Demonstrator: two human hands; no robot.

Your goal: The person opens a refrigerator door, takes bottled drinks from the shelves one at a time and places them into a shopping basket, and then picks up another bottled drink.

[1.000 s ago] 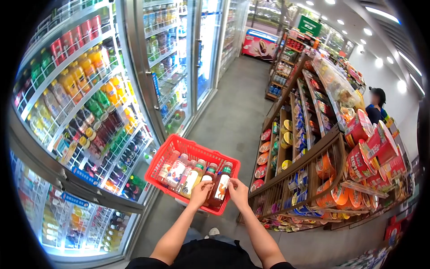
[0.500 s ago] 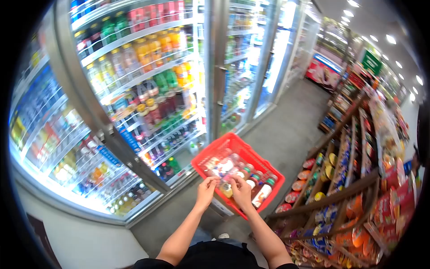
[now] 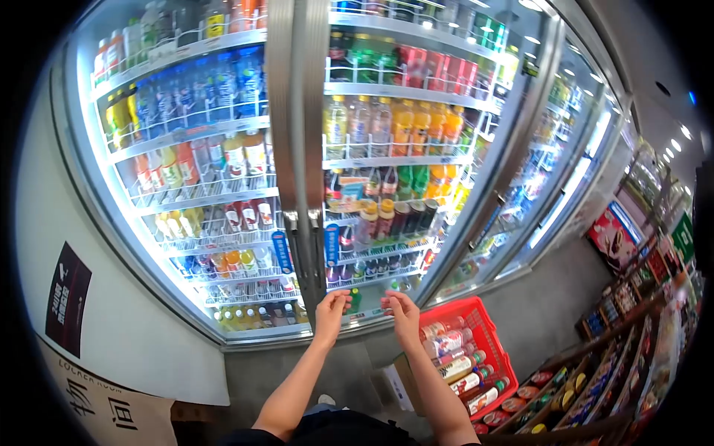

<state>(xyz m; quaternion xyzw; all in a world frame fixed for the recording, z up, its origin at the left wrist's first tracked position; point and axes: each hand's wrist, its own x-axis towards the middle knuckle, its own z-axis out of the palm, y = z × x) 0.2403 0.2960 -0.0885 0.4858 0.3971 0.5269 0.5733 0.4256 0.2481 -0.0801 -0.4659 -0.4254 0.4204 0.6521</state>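
My left hand [image 3: 332, 312] is raised before the lower part of the glass-door drinks fridge [image 3: 300, 134], fingers loosely curled and nothing seen in them. Level with it, my right hand [image 3: 402, 312] has its thumb and fingers slightly apart, also with nothing visible in it. A gap separates the two hands. Just right of my right wrist is a red shopping basket [image 3: 497, 334] holding several bottles [image 3: 462, 366]; neither hand grips it. The fridge's paired door handles [image 3: 303, 241] are above my left hand, and both doors look closed.
A cardboard box [image 3: 405, 383] is beside the basket, partly hidden by my right forearm. Snack shelves [image 3: 595, 386] line the right side. A white wall with a dark sign [image 3: 68, 299] is at left. Grey floor [image 3: 550, 297] runs along the fridges.
My view has turned left towards the fridge doors. My hands, earlier together over the basket's bottles, are now apart in front of the fridge, with the basket to their right.
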